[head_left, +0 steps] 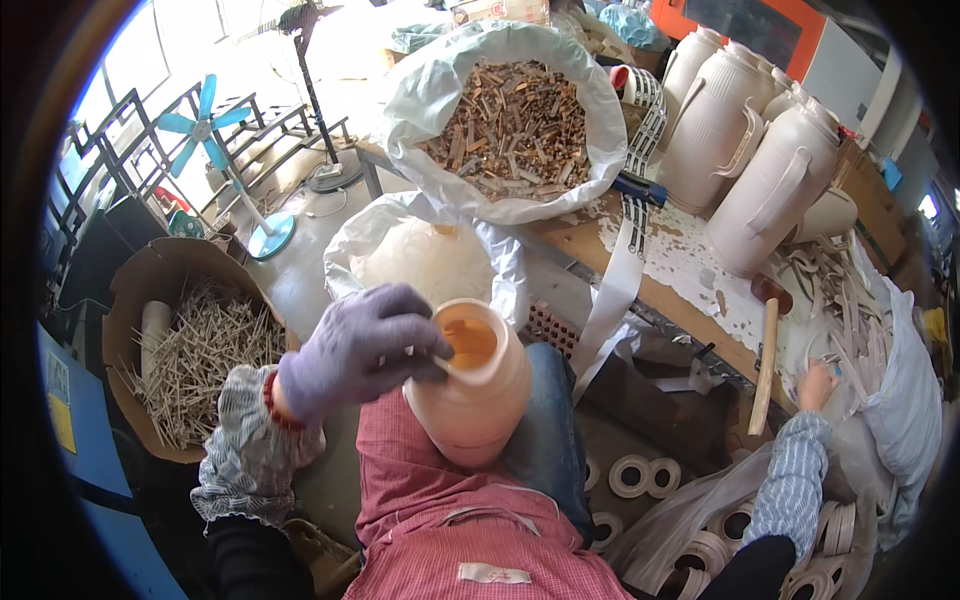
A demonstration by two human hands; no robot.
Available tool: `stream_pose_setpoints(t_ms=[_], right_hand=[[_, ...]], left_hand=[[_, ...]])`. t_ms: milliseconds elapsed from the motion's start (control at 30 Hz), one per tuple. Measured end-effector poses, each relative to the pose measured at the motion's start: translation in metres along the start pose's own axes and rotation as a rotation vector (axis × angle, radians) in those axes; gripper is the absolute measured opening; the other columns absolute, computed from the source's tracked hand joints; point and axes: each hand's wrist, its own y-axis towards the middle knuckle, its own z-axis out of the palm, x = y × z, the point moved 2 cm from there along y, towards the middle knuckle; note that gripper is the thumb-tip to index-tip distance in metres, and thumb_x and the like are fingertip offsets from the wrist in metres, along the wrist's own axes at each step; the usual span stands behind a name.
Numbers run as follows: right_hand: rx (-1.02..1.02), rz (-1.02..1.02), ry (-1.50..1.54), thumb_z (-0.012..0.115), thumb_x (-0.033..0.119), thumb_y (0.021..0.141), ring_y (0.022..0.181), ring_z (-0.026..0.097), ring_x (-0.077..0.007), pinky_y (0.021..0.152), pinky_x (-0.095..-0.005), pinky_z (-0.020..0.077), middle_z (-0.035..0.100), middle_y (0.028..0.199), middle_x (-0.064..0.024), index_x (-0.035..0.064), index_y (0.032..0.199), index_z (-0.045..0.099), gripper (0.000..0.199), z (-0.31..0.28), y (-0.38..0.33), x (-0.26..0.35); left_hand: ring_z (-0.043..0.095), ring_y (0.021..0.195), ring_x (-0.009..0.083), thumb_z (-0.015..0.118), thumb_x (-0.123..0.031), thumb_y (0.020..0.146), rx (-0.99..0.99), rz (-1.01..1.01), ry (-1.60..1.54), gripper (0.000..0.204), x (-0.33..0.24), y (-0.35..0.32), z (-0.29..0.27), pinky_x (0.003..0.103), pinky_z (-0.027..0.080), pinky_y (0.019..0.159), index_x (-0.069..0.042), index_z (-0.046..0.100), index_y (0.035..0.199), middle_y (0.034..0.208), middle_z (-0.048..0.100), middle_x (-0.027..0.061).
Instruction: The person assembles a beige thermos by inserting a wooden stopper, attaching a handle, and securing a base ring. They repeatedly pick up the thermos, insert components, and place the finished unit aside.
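Note:
A pale peach plastic jug (478, 392) stands upright on my lap, its round mouth open toward me. My left hand (360, 345), in a purple glove, grips the rim of the jug's mouth with the fingers curled over its edge. My right hand (815, 385) is bare and reaches out to the right, onto a heap of pale strips (845, 300) at the end of the wooden workbench (600, 245). The fingers rest on the strips; whether they hold one cannot be told.
A white sack of brown wooden pieces (515, 125) sits on the bench, an empty-looking white sack (430, 255) below it. Several cream jugs (745, 150) stand at right, a wooden mallet (765, 350) leans nearby. A cardboard bin of thin sticks (195, 360) is at left. Tape rolls (640, 475) lie on the floor.

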Motion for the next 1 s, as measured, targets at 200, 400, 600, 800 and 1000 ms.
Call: stream_pose_setpoints(t_ms=[200, 400, 600, 800, 1000], right_hand=[[-0.472, -0.411, 1.412, 0.052, 0.012, 0.096, 0.081, 0.058, -0.0184, 0.071, -0.0314, 0.0464, 0.060, 0.098, -0.0076, -0.0022, 0.113, 0.056, 0.023, -0.151, -0.098, 0.122], [0.821, -0.636, 2.782, 0.058, 0.028, 0.094, 0.073, 0.043, -0.0105, 0.060, -0.0287, 0.0370, 0.048, 0.089, -0.0014, -0.0020, 0.128, 0.047, 0.046, -0.226, -0.198, 0.270], [0.088, -0.716, 2.277, 0.052, 0.038, 0.098, 0.087, 0.055, -0.0170, 0.074, -0.0280, 0.0455, 0.056, 0.102, -0.0104, -0.0032, 0.133, 0.039, 0.055, -0.181, -0.237, 0.319], [0.845, -0.626, 2.454, 0.044, 0.017, 0.101, 0.043, 0.031, -0.0052, 0.043, -0.0234, 0.0267, 0.042, 0.056, 0.0011, -0.0036, 0.107, 0.050, 0.022, -0.173, -0.293, 0.325], [1.268, -0.745, 2.246, 0.047, 0.019, 0.102, 0.057, 0.047, -0.0065, 0.054, -0.0204, 0.0372, 0.054, 0.070, -0.0021, 0.0035, 0.111, 0.047, 0.018, -0.189, -0.319, 0.342]], left_hand=[[0.064, 0.072, 0.0165, 0.082, -0.034, 0.070, 0.300, 0.169, -0.219, 0.033, -0.066, -0.014, -0.002, 0.031, 0.049, 0.056, -0.015, 0.071, 0.095, 0.090, 0.065, 0.0031], [0.063, 0.090, 0.0215, 0.077, -0.037, 0.074, -0.064, 0.333, 0.564, 0.046, -0.053, 0.047, 0.058, 0.035, 0.050, 0.078, -0.011, 0.067, 0.111, 0.109, 0.065, 0.0057], [0.057, 0.056, 0.0083, 0.061, -0.016, 0.091, -0.102, -0.683, -0.932, 0.026, -0.063, 0.010, 0.034, 0.022, 0.047, 0.052, 0.000, 0.064, 0.112, 0.076, 0.065, 0.0030], [0.048, 0.049, 0.0039, 0.056, -0.020, 0.093, -0.219, -1.030, -0.930, 0.027, -0.076, -0.034, 0.044, 0.017, 0.039, 0.047, 0.001, 0.063, 0.109, 0.069, 0.061, 0.0032], [0.044, 0.040, 0.0074, 0.067, -0.012, 0.083, -0.422, -1.090, -0.932, 0.017, -0.058, -0.107, 0.059, 0.020, 0.036, 0.037, -0.001, 0.054, 0.082, 0.072, 0.060, 0.0088]])
